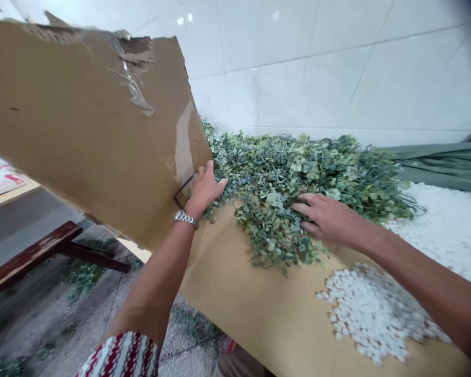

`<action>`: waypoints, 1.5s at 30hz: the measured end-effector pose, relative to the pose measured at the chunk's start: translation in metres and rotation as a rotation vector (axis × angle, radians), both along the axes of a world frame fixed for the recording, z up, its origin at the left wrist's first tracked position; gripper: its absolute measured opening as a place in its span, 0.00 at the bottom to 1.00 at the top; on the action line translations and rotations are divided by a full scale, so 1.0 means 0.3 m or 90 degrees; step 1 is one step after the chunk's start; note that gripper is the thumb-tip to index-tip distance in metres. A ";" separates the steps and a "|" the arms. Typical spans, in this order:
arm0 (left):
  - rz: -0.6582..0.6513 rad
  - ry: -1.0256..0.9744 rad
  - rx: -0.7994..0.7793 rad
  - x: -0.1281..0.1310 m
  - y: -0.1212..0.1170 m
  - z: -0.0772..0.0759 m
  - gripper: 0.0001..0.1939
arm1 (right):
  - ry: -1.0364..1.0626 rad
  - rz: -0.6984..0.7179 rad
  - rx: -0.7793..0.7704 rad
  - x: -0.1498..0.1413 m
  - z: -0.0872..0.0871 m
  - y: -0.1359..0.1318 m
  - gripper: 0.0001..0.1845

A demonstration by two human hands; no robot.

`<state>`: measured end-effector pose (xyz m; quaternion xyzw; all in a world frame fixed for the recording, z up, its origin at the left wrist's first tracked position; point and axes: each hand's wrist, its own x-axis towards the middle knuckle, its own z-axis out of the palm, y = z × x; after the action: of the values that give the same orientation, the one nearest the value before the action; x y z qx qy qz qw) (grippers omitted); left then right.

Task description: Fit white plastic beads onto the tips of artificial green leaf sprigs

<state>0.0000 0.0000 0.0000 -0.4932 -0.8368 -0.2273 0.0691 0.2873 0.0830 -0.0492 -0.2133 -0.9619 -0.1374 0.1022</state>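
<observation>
My left hand (206, 189), with a metal watch (186, 218) on its wrist, is at the lower right edge of a raised, tilted cardboard sheet or box side (102, 125). Its thumb and forefinger are apart. A thin black bent strip (183, 189) shows against the cardboard beside these fingers; whether they touch it is unclear. My right hand (325, 217) lies on a heap of artificial green leaf sprigs (275, 165), fingers spread and touching a front clump (278, 230). This clump rests on a brown cardboard surface (251, 309).
Small white pieces (372, 309) lie scattered under my right forearm, with a larger white pile (451, 230) at right. Green cloth (443, 162) lies behind it. A white tiled wall (298, 78) stands at the back. A dark red bench (35, 256) is at lower left, leaves on the floor.
</observation>
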 end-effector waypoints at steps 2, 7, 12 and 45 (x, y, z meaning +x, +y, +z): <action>-0.008 -0.039 -0.039 -0.033 0.050 -0.039 0.27 | 0.009 -0.004 -0.043 0.012 0.010 -0.010 0.22; -0.025 -0.074 0.004 0.007 0.056 -0.083 0.10 | 0.033 0.010 -0.112 0.039 0.024 -0.032 0.24; -0.074 -0.107 0.119 0.138 -0.012 -0.030 0.09 | 0.104 0.002 -0.098 0.050 0.027 -0.051 0.22; -0.464 -1.316 -0.252 0.819 -0.261 -0.102 0.21 | 0.505 0.151 0.047 0.382 0.066 -0.422 0.10</action>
<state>0.2458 -0.0782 -0.0305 -0.2852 -0.3184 -0.3979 -0.8117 0.4018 -0.0438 -0.0292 -0.1335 -0.8603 -0.0662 0.4876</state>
